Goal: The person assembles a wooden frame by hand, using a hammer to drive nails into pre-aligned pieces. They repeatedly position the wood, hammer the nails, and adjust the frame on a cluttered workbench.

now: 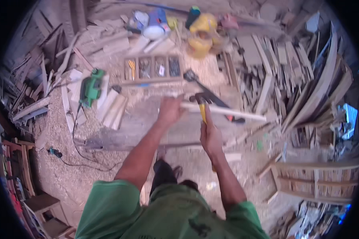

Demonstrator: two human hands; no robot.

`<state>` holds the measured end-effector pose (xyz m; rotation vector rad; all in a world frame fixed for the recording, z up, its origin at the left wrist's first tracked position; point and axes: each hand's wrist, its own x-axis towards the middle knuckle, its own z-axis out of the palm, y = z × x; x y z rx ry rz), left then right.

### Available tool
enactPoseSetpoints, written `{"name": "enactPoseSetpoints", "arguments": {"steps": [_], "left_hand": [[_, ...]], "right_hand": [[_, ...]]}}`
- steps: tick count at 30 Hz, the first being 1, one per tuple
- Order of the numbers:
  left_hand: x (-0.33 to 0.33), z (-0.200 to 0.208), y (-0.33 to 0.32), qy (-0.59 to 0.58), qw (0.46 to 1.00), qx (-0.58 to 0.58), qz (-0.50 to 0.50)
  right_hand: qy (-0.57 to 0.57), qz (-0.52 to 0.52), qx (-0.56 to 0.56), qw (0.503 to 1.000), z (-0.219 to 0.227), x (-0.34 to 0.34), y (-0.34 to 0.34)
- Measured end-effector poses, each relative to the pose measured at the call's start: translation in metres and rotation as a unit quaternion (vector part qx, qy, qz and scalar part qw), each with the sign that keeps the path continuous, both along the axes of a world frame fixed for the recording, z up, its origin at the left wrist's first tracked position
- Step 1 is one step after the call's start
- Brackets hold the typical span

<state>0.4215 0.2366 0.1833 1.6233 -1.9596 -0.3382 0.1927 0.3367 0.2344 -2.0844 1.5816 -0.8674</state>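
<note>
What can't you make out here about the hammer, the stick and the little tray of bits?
- Head view: the hammer head is motion-blurred; its grip is hidden in the right hand.
- The pale wooden strip has its near end covered by the left hand.
- The compartment tray contents are too small to identify.
- The person's feet are hidden under the green shirt.

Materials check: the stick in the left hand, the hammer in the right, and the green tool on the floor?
Stick: looks like bare pale wood, a light matte slat with no paint or varnish showing.
Hammer: dark claw head, probably steel; yellow handle, possibly plastic, fibreglass or painted, too blurred to settle.
Green power tool: likely a moulded plastic housing, uniform green with a dark cord trailing off.
</note>
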Motion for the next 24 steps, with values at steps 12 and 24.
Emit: {"name": "enactPoseSetpoints", "arguments": {"steps": [12, 24], "left_hand": [[-0.007, 0.002, 0.023, 0.004, 0.998, 0.066, -0.008], [-0.005, 0.001, 0.029, -0.016, 0.999, 0.041, 0.001]], "right_hand": [[0.106, 0.027, 0.048, 0.993, 0.014, 0.003, 0.017], [-0.040, 0.019, -0.146, 0.988, 0.033, 0.004, 0.014]]}}
